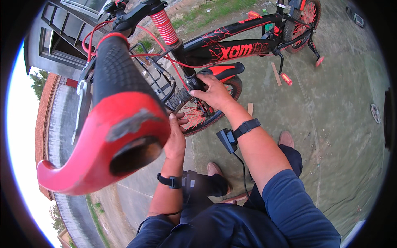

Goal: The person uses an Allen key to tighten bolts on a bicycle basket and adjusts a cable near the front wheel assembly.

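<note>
A black and red child's bicycle stands in front of me on a concrete floor. Its handlebar grip, black with a red worn end, fills the left of the view very close to the camera. My right hand grips the black fork leg just above the front wheel. My left hand reaches up under the front basket, fingers touching the tyre area; what it holds is hidden behind the grip. Both wrists wear black straps with small devices.
The bicycle's rear wheel with a training wheel sits at the top right. Small wood scraps lie on the concrete. My shoes are below the wheel. A building with dark window frames stands at the upper left.
</note>
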Action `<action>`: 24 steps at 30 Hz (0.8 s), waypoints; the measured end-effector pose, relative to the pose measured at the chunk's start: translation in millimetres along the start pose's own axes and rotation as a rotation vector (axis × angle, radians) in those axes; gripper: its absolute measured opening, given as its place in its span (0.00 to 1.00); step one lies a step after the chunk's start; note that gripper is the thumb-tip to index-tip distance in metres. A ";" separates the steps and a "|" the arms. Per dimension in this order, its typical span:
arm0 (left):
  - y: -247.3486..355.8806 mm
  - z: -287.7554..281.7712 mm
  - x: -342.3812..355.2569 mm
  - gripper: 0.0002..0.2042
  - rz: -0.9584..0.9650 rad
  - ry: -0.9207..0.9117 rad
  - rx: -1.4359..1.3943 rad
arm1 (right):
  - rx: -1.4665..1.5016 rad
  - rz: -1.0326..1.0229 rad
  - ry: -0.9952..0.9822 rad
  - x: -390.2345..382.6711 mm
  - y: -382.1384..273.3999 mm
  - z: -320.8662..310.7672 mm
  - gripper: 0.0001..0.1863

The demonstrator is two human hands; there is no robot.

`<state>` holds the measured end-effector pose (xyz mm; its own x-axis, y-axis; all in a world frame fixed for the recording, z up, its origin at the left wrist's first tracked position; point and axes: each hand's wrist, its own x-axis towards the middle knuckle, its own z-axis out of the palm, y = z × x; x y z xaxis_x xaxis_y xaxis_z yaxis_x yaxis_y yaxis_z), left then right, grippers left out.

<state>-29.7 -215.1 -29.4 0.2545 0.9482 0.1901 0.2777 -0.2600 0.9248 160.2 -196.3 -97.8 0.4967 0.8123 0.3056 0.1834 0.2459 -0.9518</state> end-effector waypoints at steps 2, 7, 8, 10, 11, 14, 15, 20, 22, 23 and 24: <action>-1.9 6.5 1.6 0.14 -0.024 0.024 -0.109 | 0.026 0.027 -0.024 0.6 -3.8 -0.7 0.38; 4.1 27.4 3.7 0.11 0.118 0.050 0.028 | -0.024 0.052 -0.032 -0.9 -8.7 -2.1 0.40; 0.9 26.9 6.0 0.11 0.152 0.048 0.084 | -0.036 0.048 -0.006 -1.6 -9.3 -1.2 0.39; -7.2 24.3 11.3 0.11 0.217 0.043 0.194 | -0.039 0.041 -0.011 -1.5 -8.5 -2.0 0.40; -4.9 22.4 12.0 0.10 0.197 0.063 0.270 | -0.041 0.037 -0.013 -1.3 -7.5 -2.4 0.40; -4.2 23.8 14.8 0.09 0.281 0.123 0.372 | -0.051 0.052 -0.022 -0.7 -5.8 -1.6 0.40; -5.0 22.6 15.8 0.10 0.290 0.114 0.425 | -0.045 0.056 -0.024 -1.0 -5.5 -1.0 0.40; -5.7 21.0 21.5 0.12 0.271 0.101 0.554 | -0.068 0.055 -0.026 0.2 -3.0 2.9 0.41; -3.0 25.7 20.4 0.12 0.255 0.108 0.521 | -0.096 0.051 -0.031 -0.4 -1.5 2.8 0.41; -2.8 28.7 20.1 0.12 0.247 0.111 0.504 | -0.110 0.048 -0.034 -0.5 -0.8 2.5 0.41; -4.4 32.1 21.1 0.12 0.247 0.111 0.456 | -0.070 0.056 -0.043 0.3 -0.1 2.3 0.42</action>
<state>4.1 -199.8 -40.0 0.2705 0.8560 0.4405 0.6028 -0.5073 0.6158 158.3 -194.8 -97.6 0.4713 0.8461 0.2491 0.2160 0.1632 -0.9627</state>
